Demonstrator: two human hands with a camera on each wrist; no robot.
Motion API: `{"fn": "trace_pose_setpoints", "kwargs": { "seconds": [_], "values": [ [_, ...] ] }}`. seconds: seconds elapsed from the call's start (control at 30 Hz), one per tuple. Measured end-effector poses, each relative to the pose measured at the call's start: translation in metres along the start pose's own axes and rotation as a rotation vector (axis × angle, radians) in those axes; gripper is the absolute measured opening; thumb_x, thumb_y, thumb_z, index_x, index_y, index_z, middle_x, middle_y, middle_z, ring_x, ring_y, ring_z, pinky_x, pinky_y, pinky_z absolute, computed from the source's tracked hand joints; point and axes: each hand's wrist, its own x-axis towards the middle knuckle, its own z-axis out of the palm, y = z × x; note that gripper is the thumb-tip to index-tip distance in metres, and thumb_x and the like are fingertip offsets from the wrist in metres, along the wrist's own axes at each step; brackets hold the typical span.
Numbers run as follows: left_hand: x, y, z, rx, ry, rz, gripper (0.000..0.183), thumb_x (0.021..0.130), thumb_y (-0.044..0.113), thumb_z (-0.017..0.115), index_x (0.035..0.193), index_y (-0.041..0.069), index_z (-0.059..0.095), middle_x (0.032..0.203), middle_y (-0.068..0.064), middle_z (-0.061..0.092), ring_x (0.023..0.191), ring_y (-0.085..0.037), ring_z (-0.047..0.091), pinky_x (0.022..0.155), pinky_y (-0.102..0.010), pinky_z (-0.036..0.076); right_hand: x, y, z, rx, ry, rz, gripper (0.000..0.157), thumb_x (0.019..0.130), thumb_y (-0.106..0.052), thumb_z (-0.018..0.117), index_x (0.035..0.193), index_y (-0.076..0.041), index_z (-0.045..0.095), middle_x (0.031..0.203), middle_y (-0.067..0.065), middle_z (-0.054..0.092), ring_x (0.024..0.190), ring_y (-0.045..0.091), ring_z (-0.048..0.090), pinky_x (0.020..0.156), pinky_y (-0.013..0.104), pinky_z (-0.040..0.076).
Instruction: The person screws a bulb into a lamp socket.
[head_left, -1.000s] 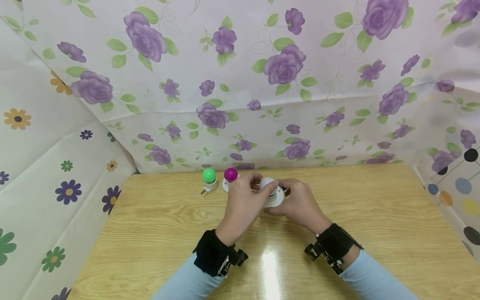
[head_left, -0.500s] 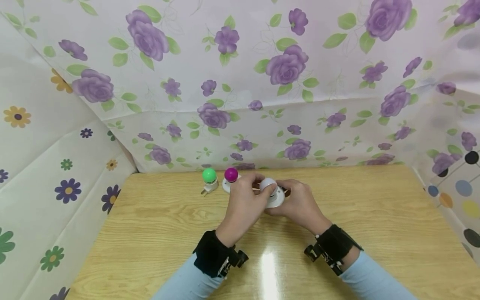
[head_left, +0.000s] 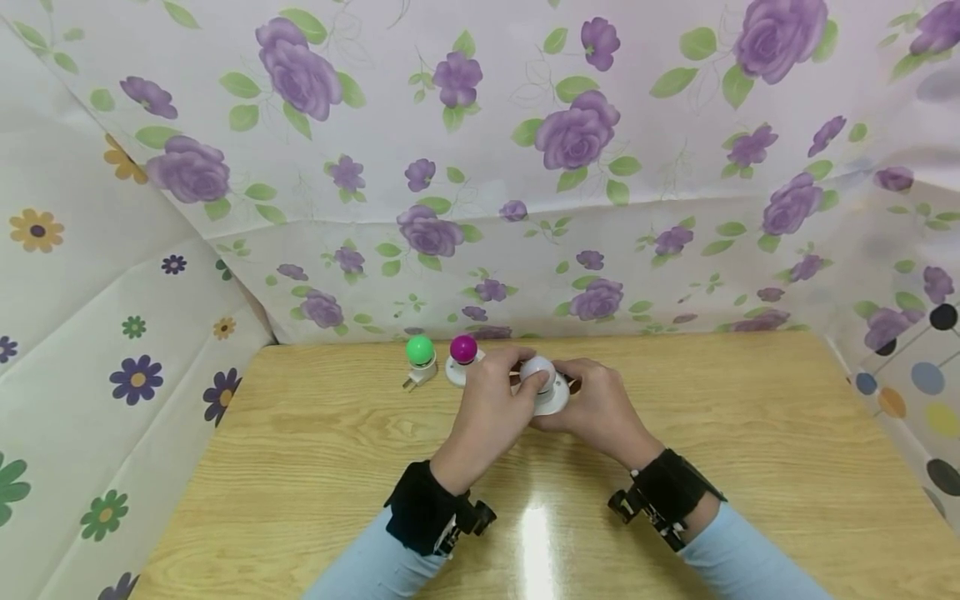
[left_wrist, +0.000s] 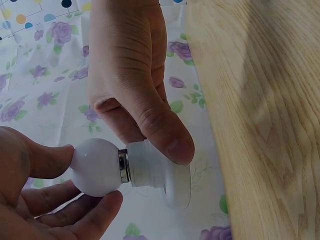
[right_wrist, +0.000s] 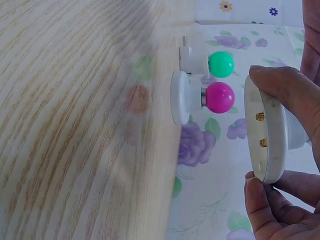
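A round white light bulb (left_wrist: 95,167) sits in a white lamp holder (left_wrist: 145,165), with a strip of its metal screw base showing between them. My left hand (head_left: 495,396) pinches the bulb between thumb and fingers. The lamp holder's wide round base is gripped at its rim by my right hand (head_left: 603,408). In the right wrist view the underside of the lamp holder (right_wrist: 265,131) faces the camera, with two brass terminals. Both pieces are held up off the table. How deep the bulb's thread goes in is hidden.
On the wooden table (head_left: 315,467), left of my hands, a magenta bulb (head_left: 463,349) stands in a white round-based holder. Beside it a green bulb (head_left: 420,350) sits in a white plug-in socket (head_left: 423,372). Flowered sheeting (head_left: 420,275) hangs behind the table.
My left fingers have shifted slightly around the white bulb, and more of the bulb shows. The right hand keeps its hold on the lamp holder.
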Motion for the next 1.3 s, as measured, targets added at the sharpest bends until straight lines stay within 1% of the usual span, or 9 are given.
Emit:
{"fn": "trace_pose_setpoints", "kwargs": {
  "seconds": [0.13, 0.4, 0.53, 0.7, 0.8, 0.93, 1.0, 1.13, 1.3],
  "values": [
    [-0.0003, 0.001, -0.001, 0.013, -0.026, 0.001, 0.026, 0.09, 0.017, 0.062, 0.113, 0.005, 0.061, 0.109, -0.004, 0.06, 0.097, -0.01, 0.057, 0.077, -0.017, 0.046, 0.0005, 0.0004, -0.0005, 0.009, 0.001, -0.006, 0.069, 0.059, -0.056, 0.079, 0.114, -0.017, 0.064, 0.102, -0.01, 0.06, 0.081, 0.004, 0.055, 0.063, 0.021, 0.049],
    [0.0002, 0.0021, -0.0021, 0.03, -0.111, 0.002, 0.03, 0.095, 0.014, 0.054, 0.123, 0.004, 0.056, 0.119, -0.005, 0.056, 0.109, -0.012, 0.051, 0.083, -0.019, 0.044, 0.001, 0.0005, -0.0009, 0.007, -0.001, -0.015, 0.068, 0.06, -0.057, 0.079, 0.114, -0.018, 0.064, 0.101, -0.012, 0.06, 0.081, 0.002, 0.055, 0.064, 0.021, 0.049],
    [0.0006, 0.0031, -0.0028, 0.011, -0.109, -0.004, 0.031, 0.095, 0.017, 0.054, 0.124, 0.007, 0.056, 0.121, -0.003, 0.056, 0.11, -0.01, 0.051, 0.084, -0.021, 0.045, 0.0012, 0.0004, -0.0018, 0.007, -0.001, -0.012, 0.067, 0.061, -0.056, 0.079, 0.114, -0.018, 0.064, 0.101, -0.012, 0.06, 0.081, 0.003, 0.054, 0.064, 0.02, 0.049],
    [0.0007, 0.004, -0.0042, 0.02, -0.033, 0.015, 0.033, 0.093, 0.026, 0.058, 0.122, 0.011, 0.058, 0.122, -0.001, 0.056, 0.111, -0.011, 0.051, 0.084, -0.027, 0.047, 0.001, 0.0013, -0.0028, 0.0, 0.003, 0.0, 0.068, 0.06, -0.052, 0.082, 0.115, -0.017, 0.063, 0.101, -0.011, 0.059, 0.081, 0.002, 0.054, 0.064, 0.021, 0.049],
    [0.0001, 0.0041, -0.0048, 0.037, 0.049, -0.004, 0.035, 0.091, 0.034, 0.061, 0.118, 0.012, 0.061, 0.116, 0.0, 0.058, 0.102, -0.014, 0.055, 0.078, -0.025, 0.049, 0.0008, 0.0016, -0.0032, 0.0, -0.001, -0.004, 0.067, 0.06, -0.05, 0.082, 0.116, -0.017, 0.063, 0.101, -0.011, 0.059, 0.082, 0.002, 0.054, 0.065, 0.021, 0.049],
    [-0.0004, 0.0036, -0.005, 0.027, 0.135, -0.042, 0.035, 0.087, 0.04, 0.064, 0.11, 0.013, 0.065, 0.103, 0.005, 0.06, 0.088, -0.013, 0.058, 0.069, -0.02, 0.049, 0.0014, 0.0014, -0.0031, 0.003, -0.003, -0.006, 0.066, 0.06, -0.049, 0.082, 0.116, -0.019, 0.063, 0.102, -0.013, 0.059, 0.083, 0.002, 0.054, 0.066, 0.022, 0.049],
    [-0.0006, 0.0032, -0.005, 0.017, 0.154, -0.042, 0.034, 0.085, 0.04, 0.066, 0.106, 0.013, 0.065, 0.098, 0.005, 0.06, 0.085, -0.013, 0.058, 0.067, -0.02, 0.049, 0.0015, 0.0009, -0.0029, 0.005, 0.0, 0.001, 0.065, 0.06, -0.049, 0.083, 0.115, -0.02, 0.063, 0.101, -0.014, 0.059, 0.083, 0.002, 0.054, 0.066, 0.021, 0.049],
    [-0.0009, 0.0023, -0.0039, 0.003, 0.16, -0.019, 0.029, 0.083, 0.038, 0.069, 0.097, 0.012, 0.066, 0.092, 0.003, 0.062, 0.081, -0.013, 0.059, 0.065, -0.019, 0.049, 0.0015, 0.0001, -0.002, 0.009, 0.006, 0.012, 0.064, 0.058, -0.047, 0.084, 0.113, -0.02, 0.064, 0.099, -0.013, 0.06, 0.081, 0.002, 0.054, 0.064, 0.021, 0.049],
    [-0.0016, 0.0018, -0.0027, 0.02, 0.155, -0.003, 0.024, 0.082, 0.035, 0.071, 0.091, 0.014, 0.066, 0.088, 0.006, 0.061, 0.077, -0.007, 0.057, 0.063, -0.019, 0.048, 0.0011, -0.0004, -0.0009, 0.01, 0.007, 0.017, 0.065, 0.057, -0.047, 0.085, 0.112, -0.018, 0.065, 0.099, -0.012, 0.06, 0.08, 0.003, 0.054, 0.064, 0.021, 0.049]
  ]
}}
